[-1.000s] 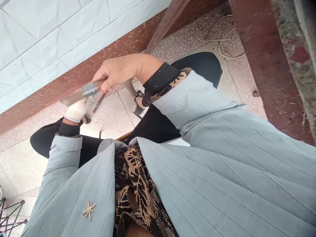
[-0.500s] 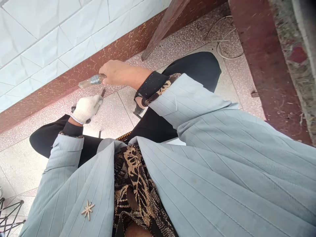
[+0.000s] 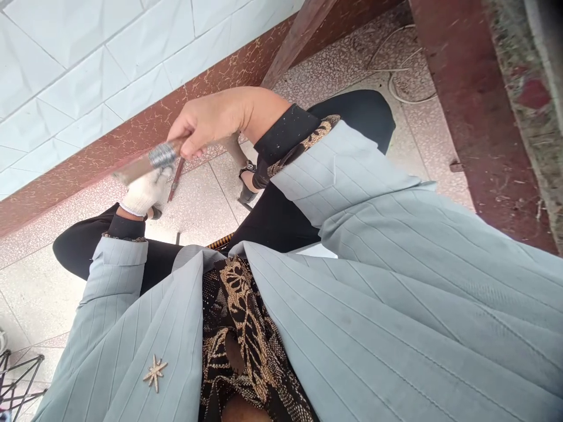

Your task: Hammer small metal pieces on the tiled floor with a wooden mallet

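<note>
My right hand, bare, is closed around the handle of a wire-bound tool. Metal wire wraps the tool's middle, and its flat, pale brown end is blurred and points left. Below that end is my left hand in a white knitted glove, partly covered by the tool. Its fingers are closed around a thin reddish-brown rod, which slants above the floor. Whether the tool touches the glove or only passes over it, I cannot tell.
White tiles and a brown skirting run along the far side. A wooden leg leans near the skirting. A pale cable lies on the floor at upper right, beside a dark red beam. A black wire frame stands lower left.
My right hand has risen toward the camera with the wire-bound tool, whose end now overlaps the left glove. My left hand has shifted slightly left, still on the rod.
</note>
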`<state>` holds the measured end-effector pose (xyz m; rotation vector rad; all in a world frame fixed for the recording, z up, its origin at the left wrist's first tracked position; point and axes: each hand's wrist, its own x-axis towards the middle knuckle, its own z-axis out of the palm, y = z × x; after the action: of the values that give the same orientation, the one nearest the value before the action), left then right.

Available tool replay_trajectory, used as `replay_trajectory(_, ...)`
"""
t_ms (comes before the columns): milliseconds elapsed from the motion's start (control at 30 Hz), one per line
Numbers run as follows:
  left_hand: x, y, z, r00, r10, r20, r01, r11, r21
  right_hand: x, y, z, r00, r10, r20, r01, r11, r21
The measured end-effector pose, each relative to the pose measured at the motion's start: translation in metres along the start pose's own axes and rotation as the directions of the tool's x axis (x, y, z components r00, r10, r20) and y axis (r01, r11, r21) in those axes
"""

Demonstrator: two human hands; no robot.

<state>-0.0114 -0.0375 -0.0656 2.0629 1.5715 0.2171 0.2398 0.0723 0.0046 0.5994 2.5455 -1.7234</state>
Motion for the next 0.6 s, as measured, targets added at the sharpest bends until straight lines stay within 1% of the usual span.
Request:
replay_trajectory(33, 0.000, 0.000, 0.000, 0.999, -0.018, -0.036, 0.018, 1.000, -0.017, -0.001, 0.000, -0.002, 0.991, -0.028, -0.129, 0.035, 0.998, 0.056)
replay_trajectory(67, 0.000, 0.001, 0.001, 0.998, -0.034, -0.059, 0.034, 0.999, -0.012, -0.001, 0.000, -0.002, 0.970, -0.021, -0.243, 0.052, 0.991, 0.125)
replay_trajectory(100, 0.001, 0.004, 0.001, 0.997, -0.043, -0.060, 0.043, 0.999, 0.000, 0.001, 0.000, -0.001, 0.944, 0.015, -0.331, 0.057, 0.977, 0.205)
replay_trajectory(167, 0.002, 0.010, 0.004, 0.999, -0.039, -0.013, 0.039, 0.999, 0.005, 0.008, 0.002, 0.004, 0.895, 0.117, -0.431, 0.048, 0.934, 0.354)
replay_trajectory(233, 0.003, 0.016, 0.005, 0.998, -0.026, 0.050, 0.025, 1.000, 0.016, 0.014, 0.003, 0.009, 0.858, 0.206, -0.470, -0.003, 0.917, 0.398)
replay_trajectory(267, 0.003, 0.018, 0.006, 0.997, -0.016, 0.080, 0.014, 1.000, 0.025, 0.016, 0.003, 0.010, 0.848, 0.235, -0.475, -0.048, 0.927, 0.372)
replay_trajectory(300, 0.003, 0.020, 0.006, 0.994, -0.006, 0.107, 0.001, 0.999, 0.038, 0.017, 0.003, 0.011, 0.846, 0.244, -0.474, -0.115, 0.952, 0.284)
replay_trajectory(333, 0.003, 0.022, 0.006, 0.992, 0.005, 0.129, -0.012, 0.998, 0.056, 0.017, 0.003, 0.012, 0.849, 0.247, -0.467, -0.201, 0.969, 0.147)
replay_trajectory(367, 0.002, 0.023, 0.005, 0.989, 0.012, 0.145, -0.024, 0.996, 0.081, 0.017, 0.003, 0.012, 0.854, 0.250, -0.456, -0.288, 0.957, -0.015)
replay_trajectory(433, 0.002, 0.027, 0.004, 0.985, 0.013, 0.172, -0.043, 0.984, 0.172, 0.018, 0.005, 0.014, 0.874, 0.268, -0.405, -0.406, 0.861, -0.305)
replay_trajectory(467, 0.002, 0.029, 0.003, 0.982, 0.007, 0.190, -0.053, 0.971, 0.235, 0.020, 0.006, 0.016, 0.883, 0.295, -0.364, -0.433, 0.812, -0.391)
replay_trajectory(500, 0.002, 0.032, 0.002, 0.978, 0.000, 0.208, -0.065, 0.950, 0.304, 0.021, 0.008, 0.018, 0.890, 0.330, -0.314, -0.444, 0.784, -0.434)
replay_trajectory(533, 0.002, 0.034, 0.001, 0.973, -0.007, 0.229, -0.080, 0.925, 0.372, 0.023, 0.010, 0.021, 0.889, 0.375, -0.263, -0.457, 0.768, -0.449)
replay_trajectory(600, 0.003, 0.039, 0.000, 0.964, -0.022, 0.266, -0.112, 0.870, 0.480, 0.027, 0.014, 0.027, 0.907, 0.401, -0.127, -0.410, 0.776, -0.479)
